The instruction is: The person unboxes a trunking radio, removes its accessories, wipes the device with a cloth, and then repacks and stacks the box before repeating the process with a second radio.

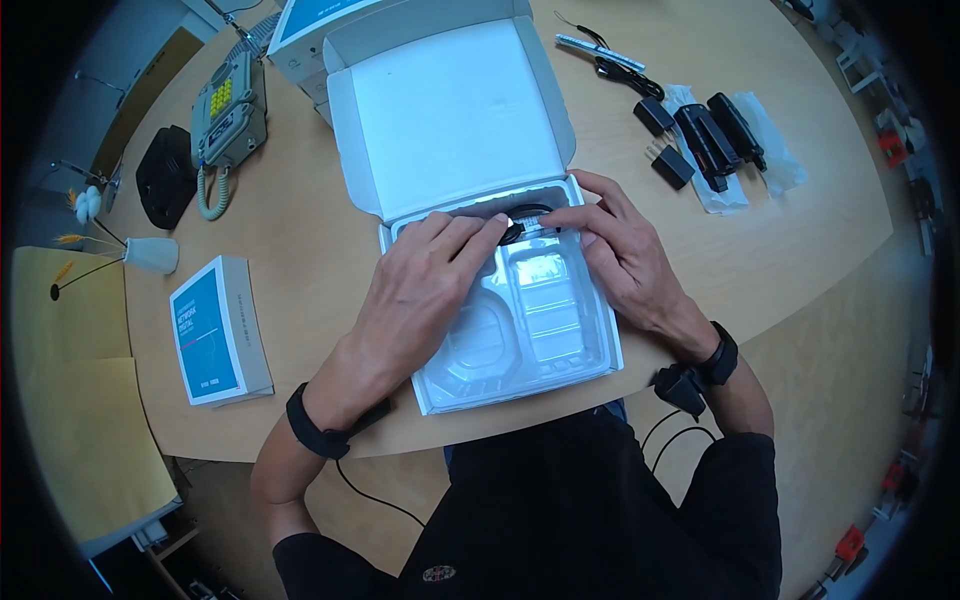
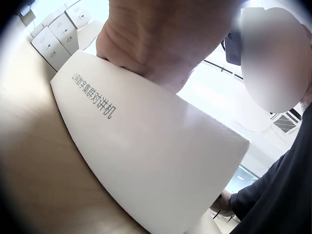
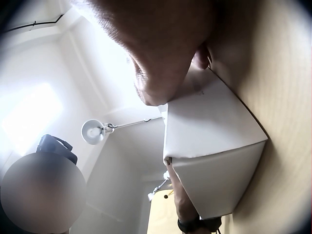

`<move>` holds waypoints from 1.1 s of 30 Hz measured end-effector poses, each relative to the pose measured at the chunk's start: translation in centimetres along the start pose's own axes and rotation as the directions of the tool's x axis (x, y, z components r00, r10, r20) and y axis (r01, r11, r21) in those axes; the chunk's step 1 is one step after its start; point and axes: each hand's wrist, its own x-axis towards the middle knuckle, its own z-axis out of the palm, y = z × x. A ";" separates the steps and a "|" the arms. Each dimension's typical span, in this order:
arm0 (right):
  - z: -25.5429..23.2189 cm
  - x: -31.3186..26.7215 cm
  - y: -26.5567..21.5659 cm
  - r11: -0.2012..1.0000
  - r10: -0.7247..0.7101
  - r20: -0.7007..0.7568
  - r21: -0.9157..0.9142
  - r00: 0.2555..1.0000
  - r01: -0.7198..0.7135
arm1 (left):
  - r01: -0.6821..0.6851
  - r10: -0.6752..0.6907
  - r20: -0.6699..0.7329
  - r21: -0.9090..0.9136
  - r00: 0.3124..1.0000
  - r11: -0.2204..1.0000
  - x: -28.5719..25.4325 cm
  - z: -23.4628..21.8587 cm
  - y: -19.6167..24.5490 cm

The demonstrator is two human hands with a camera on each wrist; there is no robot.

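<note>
An open white box (image 1: 520,395) holds a clear moulded plastic tray (image 1: 480,340) with several hollows. A coiled black cable (image 1: 530,211) with a small white label lies in the tray's far compartment. My left hand (image 1: 425,275) reaches over the box and pinches the cable's left part, its fingertips partly hidden. From the other side, my right hand (image 1: 630,250) straddles the box's right wall. Its index finger touches the cable by the label, while other fingers lie outside the wall, also seen beside the box (image 3: 214,122) in the right wrist view.
Behind stands another box (image 1: 300,50). Two black handheld radios (image 1: 705,145) lie on plastic bags at the far right, near black adapters (image 1: 670,167) and a cable (image 1: 630,78). A blue-fronted box (image 1: 215,335), a vase (image 1: 150,255) and a telephone (image 1: 228,110) are at left.
</note>
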 end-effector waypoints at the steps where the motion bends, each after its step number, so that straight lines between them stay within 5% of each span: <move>1: 0.0 0.0 0.0 1.000 -0.004 0.002 -0.002 1.000 0.004 | -0.016 0.017 -0.050 0.012 0.999 1.000 -0.1 -0.2 0.2; 5: 0.2 0.1 0.1 1.000 0.017 0.000 0.024 1.000 -0.017 | 0.036 -0.013 -0.131 0.171 0.991 0.985 -1.3 -2.5 0.8; 11: 0.1 0.2 0.3 1.000 0.005 0.001 0.021 1.000 -0.005 | 0.168 -0.157 -0.339 0.003 0.928 0.986 -3.6 -3.0 -0.6; 14: 0.1 0.2 0.4 1.000 -0.006 -0.002 0.022 1.000 0.006 | 0.219 -0.274 -0.479 -0.168 0.834 0.961 -4.1 -1.5 -1.5; 15: 0.1 0.1 0.3 0.999 0.004 0.004 0.038 1.000 -0.005 | 0.277 -0.441 -0.488 -0.372 0.754 0.886 -4.3 -1.0 -1.6; 16: 0.1 0.1 0.3 0.999 0.006 0.002 0.032 1.000 -0.006 | 0.308 -0.599 -0.456 -0.562 0.659 0.768 -4.4 -0.7 -1.7; 17: 0.2 0.1 0.4 0.999 -0.003 -0.005 0.048 1.000 0.004 | 0.339 -0.645 -0.413 -0.602 0.643 0.723 -4.4 -0.7 -1.8; 21: 0.1 0.2 0.2 0.996 0.022 -0.008 0.084 1.000 -0.021 | 0.332 -0.697 -0.315 -0.706 0.644 0.626 -4.1 -0.1 -2.2; 26: 0.2 0.1 0.3 0.996 0.006 -0.015 0.086 1.000 -0.005 | 0.276 -0.675 -0.143 -0.837 0.724 0.473 -3.3 2.1 -2.4; 33: 0.2 0.1 0.1 0.997 0.008 -0.037 0.076 0.999 -0.005 | 0.300 -0.724 -0.085 -0.872 0.685 0.387 -3.8 3.2 -3.0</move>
